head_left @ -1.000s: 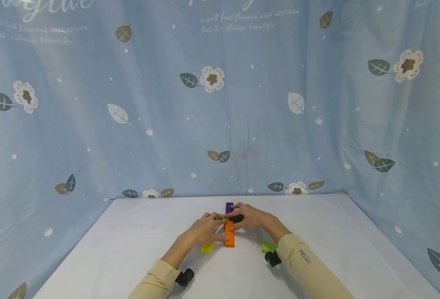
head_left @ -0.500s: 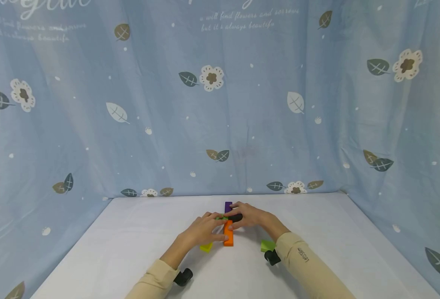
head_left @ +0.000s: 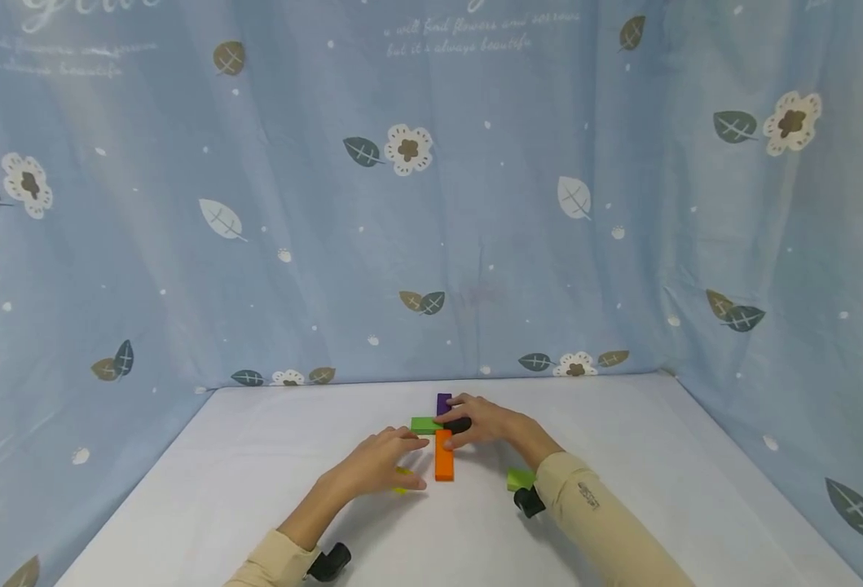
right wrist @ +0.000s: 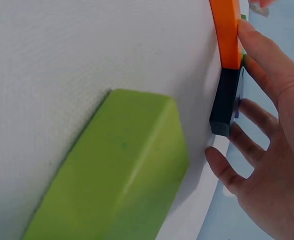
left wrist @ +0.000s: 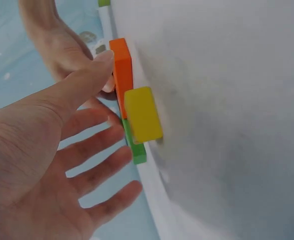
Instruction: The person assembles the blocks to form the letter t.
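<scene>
Blue flower-printed cloth hangs behind and beside a white desk (head_left: 255, 489). On it a long orange rectangular block (head_left: 443, 461) lies end to end with a short black block (head_left: 459, 425), a purple block (head_left: 442, 402) beyond them and a green flat block (head_left: 424, 425) jutting left. The right hand (head_left: 486, 421) rests its fingers on the black block, grip loose. The left hand (head_left: 376, 466) hovers with its grip apart above a small yellow block (left wrist: 142, 115). A lime-green block (head_left: 519, 478) lies near the right sleeve.
</scene>
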Motion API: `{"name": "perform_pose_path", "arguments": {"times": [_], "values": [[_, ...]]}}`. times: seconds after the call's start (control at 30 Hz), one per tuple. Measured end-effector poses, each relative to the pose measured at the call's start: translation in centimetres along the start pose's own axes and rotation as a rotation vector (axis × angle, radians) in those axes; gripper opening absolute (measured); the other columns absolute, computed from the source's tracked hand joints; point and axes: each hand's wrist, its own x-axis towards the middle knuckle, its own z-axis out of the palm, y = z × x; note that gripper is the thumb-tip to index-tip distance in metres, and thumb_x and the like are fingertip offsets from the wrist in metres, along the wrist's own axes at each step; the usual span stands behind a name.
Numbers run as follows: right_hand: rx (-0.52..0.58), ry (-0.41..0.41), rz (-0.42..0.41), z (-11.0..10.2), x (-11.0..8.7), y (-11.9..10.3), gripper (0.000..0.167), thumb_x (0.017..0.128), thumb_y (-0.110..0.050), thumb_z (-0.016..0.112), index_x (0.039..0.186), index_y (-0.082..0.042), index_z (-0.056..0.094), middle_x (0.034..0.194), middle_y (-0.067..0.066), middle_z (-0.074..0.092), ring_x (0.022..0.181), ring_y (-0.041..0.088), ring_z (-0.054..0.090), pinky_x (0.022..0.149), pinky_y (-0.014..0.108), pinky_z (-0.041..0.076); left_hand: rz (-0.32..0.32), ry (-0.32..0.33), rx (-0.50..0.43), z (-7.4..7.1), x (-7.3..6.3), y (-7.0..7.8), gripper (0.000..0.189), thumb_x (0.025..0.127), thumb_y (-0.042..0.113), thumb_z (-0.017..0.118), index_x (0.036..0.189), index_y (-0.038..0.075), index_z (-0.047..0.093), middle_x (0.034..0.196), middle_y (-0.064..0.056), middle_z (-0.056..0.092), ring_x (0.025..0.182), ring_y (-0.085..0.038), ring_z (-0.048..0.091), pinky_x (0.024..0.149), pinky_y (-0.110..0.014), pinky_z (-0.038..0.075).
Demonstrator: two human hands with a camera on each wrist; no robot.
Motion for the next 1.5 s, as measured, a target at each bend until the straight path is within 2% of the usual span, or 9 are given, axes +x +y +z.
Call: {"name": "perform_pose_path", "arguments": {"times": [0.13, 0.37, 0.63, 0.83, 1.0, 1.3, 1.5], "values": [[0.007, -0.001, 0.018, 0.0, 0.1, -0.2, 0.053, 0.086, -0.048, 0.071, 0.137, -0.039, 0.057, 0.156, 0.008, 0.036, 0.139, 0.038, 0.037, 0.110, 0.065, 0.033, -0.021, -0.009, -0.012, -0.1, -0.9, 0.0, 0.067, 0.079, 0.051, 0.077, 0.133, 0.015, 0.062, 0.125, -0.004, 0.065, 0.104, -0.018, 0.059, 0.089, -0.042, 0.054], [0.002, -0.005, 0.039, 0.0, 0.0, -0.2, 0.053, 0.086, -0.049, 0.071, 0.136, -0.041, 0.057, 0.156, 0.006, 0.036, 0.140, 0.037, 0.036, 0.110, 0.065, 0.033, -0.057, -0.002, -0.018, -0.4, -2.1, 0.0, 0.067, 0.077, 0.049, 0.079, 0.131, 0.013, 0.064, 0.122, -0.005, 0.065, 0.103, -0.020, 0.061, 0.091, -0.043, 0.054], [0.003, -0.010, 0.041, -0.2, 0.0, -0.3, 0.053, 0.086, -0.048, 0.070, 0.137, -0.041, 0.056, 0.157, 0.006, 0.034, 0.141, 0.036, 0.034, 0.110, 0.065, 0.032, -0.119, 0.002, -0.141, -0.6, -3.0, 0.0, 0.062, 0.075, 0.037, 0.084, 0.124, 0.003, 0.067, 0.113, -0.008, 0.069, 0.096, -0.020, 0.063, 0.088, -0.041, 0.056], [-0.001, -0.010, 0.027, -0.1, 0.0, -0.2, 0.053, 0.087, -0.047, 0.070, 0.137, -0.039, 0.056, 0.157, 0.007, 0.035, 0.140, 0.035, 0.035, 0.110, 0.063, 0.033, -0.163, 0.063, -0.215, -0.4, -3.3, -0.1, 0.054, 0.075, 0.031, 0.085, 0.114, -0.003, 0.070, 0.093, -0.007, 0.072, 0.082, -0.017, 0.064, 0.074, -0.035, 0.056], [0.002, -0.010, 0.015, 0.0, 0.0, -0.2, 0.053, 0.087, -0.046, 0.070, 0.137, -0.037, 0.057, 0.156, 0.007, 0.036, 0.139, 0.037, 0.036, 0.111, 0.063, 0.034, -0.215, 0.098, -0.237, -0.2, -3.6, -0.3, 0.048, 0.075, 0.032, 0.084, 0.107, -0.002, 0.073, 0.089, -0.007, 0.074, 0.076, -0.013, 0.063, 0.069, -0.033, 0.055], [0.007, -0.007, 0.015, -0.1, -0.1, -0.3, 0.053, 0.086, -0.047, 0.071, 0.137, -0.037, 0.057, 0.156, 0.008, 0.037, 0.139, 0.037, 0.036, 0.110, 0.064, 0.034, -0.255, 0.092, -0.264, 0.3, -3.7, -0.1, 0.042, 0.073, 0.035, 0.085, 0.098, 0.003, 0.074, 0.084, -0.003, 0.072, 0.072, -0.010, 0.059, 0.066, -0.029, 0.053], [0.004, -0.003, 0.010, -0.1, -0.1, -0.3, 0.054, 0.086, -0.047, 0.071, 0.137, -0.037, 0.057, 0.155, 0.007, 0.037, 0.138, 0.037, 0.037, 0.110, 0.063, 0.035, -0.286, 0.089, -0.245, 0.5, -3.3, 0.2, 0.038, 0.075, 0.038, 0.083, 0.091, 0.006, 0.072, 0.076, 0.004, 0.063, 0.068, -0.009, 0.050, 0.061, -0.022, 0.045]]}}
